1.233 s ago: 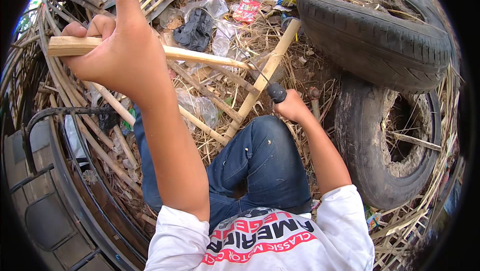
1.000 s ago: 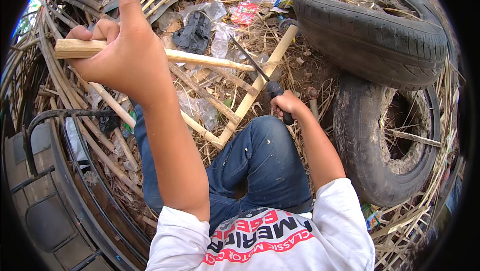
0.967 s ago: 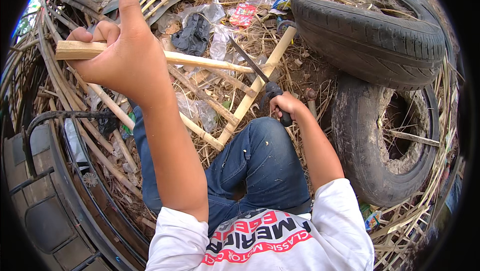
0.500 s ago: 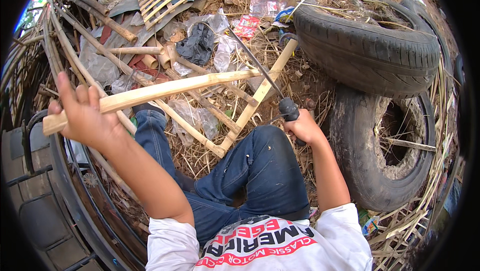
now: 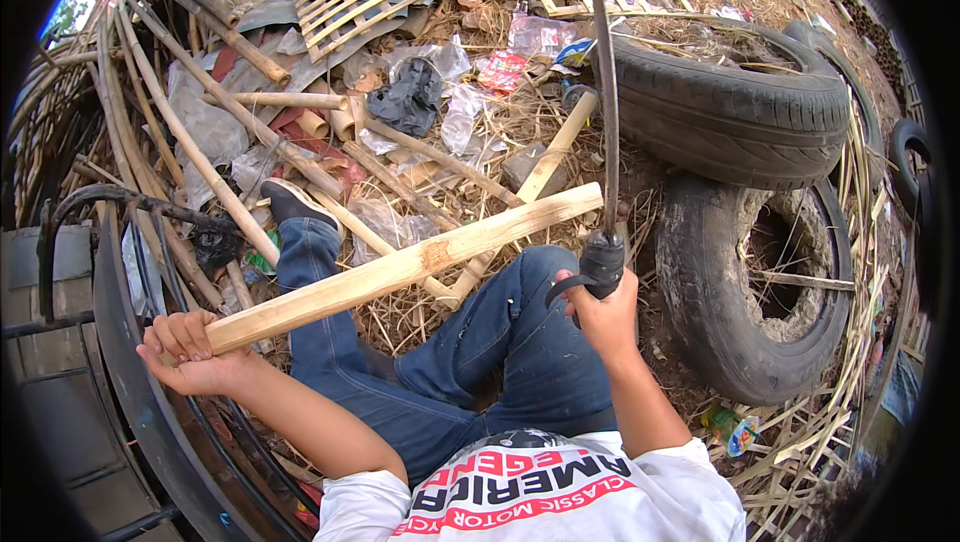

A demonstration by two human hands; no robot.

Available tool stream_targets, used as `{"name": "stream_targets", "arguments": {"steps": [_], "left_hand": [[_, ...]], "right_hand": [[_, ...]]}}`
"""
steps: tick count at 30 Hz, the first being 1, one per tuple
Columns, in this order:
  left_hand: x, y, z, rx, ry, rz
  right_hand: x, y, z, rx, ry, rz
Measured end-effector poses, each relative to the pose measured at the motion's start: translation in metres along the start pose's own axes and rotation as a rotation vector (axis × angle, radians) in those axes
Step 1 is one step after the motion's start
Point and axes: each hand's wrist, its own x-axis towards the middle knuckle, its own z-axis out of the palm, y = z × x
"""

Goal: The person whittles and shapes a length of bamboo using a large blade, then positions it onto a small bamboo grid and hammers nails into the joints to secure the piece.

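Gripping: left hand [image 5: 190, 352] wooden stick [image 5: 410, 267] | right hand [image 5: 603, 304] machete [image 5: 604, 92] | nearby: tyres [image 5: 735, 107], bamboo scraps [image 5: 200, 157]

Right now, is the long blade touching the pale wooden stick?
Cannot tell. In the head view the long blade, held in the right hand, crosses the pale wooden stick near its far end; overlap hides any gap.

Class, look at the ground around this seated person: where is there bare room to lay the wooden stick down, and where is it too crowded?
The barest patch is the dirt between the bent knee and the lying tyre. Ahead of the legs, bamboo poles, plastic litter and straw cover the ground. The left hand holds the stick beside a dark curved metal frame; the right hand raises a long blade.
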Motion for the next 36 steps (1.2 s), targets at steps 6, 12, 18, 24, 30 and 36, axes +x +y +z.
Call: {"name": "stream_targets", "arguments": {"steps": [6, 12, 18, 24, 30, 36], "left_hand": [[-0.021, 0.013, -0.016, -0.099, 0.077, -0.021], [-0.039, 0.017, -0.032, -0.155, 0.164, -0.032], [-0.049, 0.02, -0.048, -0.16, 0.212, -0.031], [-0.052, 0.027, -0.067, 0.052, 0.593, -0.03], [-0.048, -0.007, -0.063, 0.208, 0.916, -0.092], [-0.034, -0.029, -0.091, 0.308, 0.959, -0.158]], "right_hand": [[-0.018, -0.005, 0.0, -0.001, 0.079, -0.099], [-0.03, 0.001, -0.017, -0.028, 0.125, -0.078], [-0.035, -0.003, -0.023, -0.07, 0.157, -0.092], [-0.048, 0.006, -0.05, -0.372, 0.174, -0.056], [-0.091, 0.041, -0.122, -0.773, 0.216, 0.057], [-0.115, -0.011, -0.187, -1.368, 0.332, -0.13]]}}
